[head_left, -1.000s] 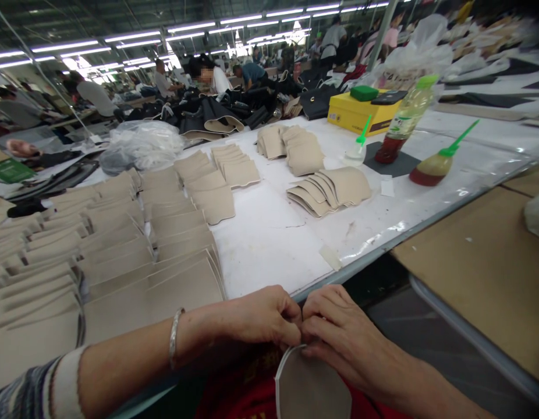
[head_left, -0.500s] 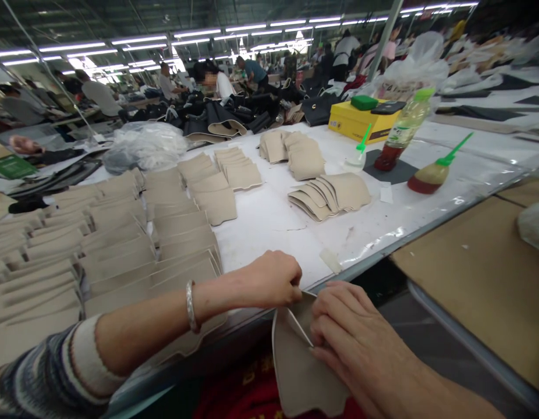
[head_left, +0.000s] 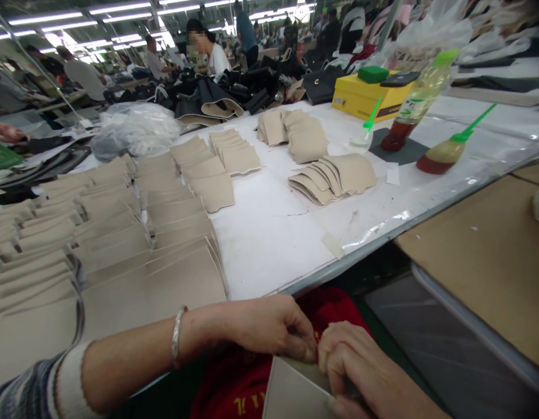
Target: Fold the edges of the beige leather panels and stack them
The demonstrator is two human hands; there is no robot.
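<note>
Both my hands work a beige cut piece (head_left: 293, 393) low over my lap, below the table edge. My left hand (head_left: 273, 326), a silver bangle on its wrist, has its fingers curled and pinches the piece's top edge. My right hand (head_left: 361, 372) is closed on the same edge beside it, fingertips almost touching the left. On the white table (head_left: 269, 233) lie rows of overlapped beige pieces (head_left: 121, 244) at the left and smaller fanned stacks (head_left: 333, 177) farther back.
Two green-nozzled glue bottles (head_left: 444, 154) and a plastic drink bottle (head_left: 411, 107) stand at the right rear by a yellow box (head_left: 361, 102). A clear plastic bag (head_left: 134, 131) lies at the back left. A brown board (head_left: 492, 256) lies at right. Other workers sit in the background.
My hands dropped lower with the beige piece, from the table edge down toward my lap. The view tilted downward slightly; the red apron shows more.
</note>
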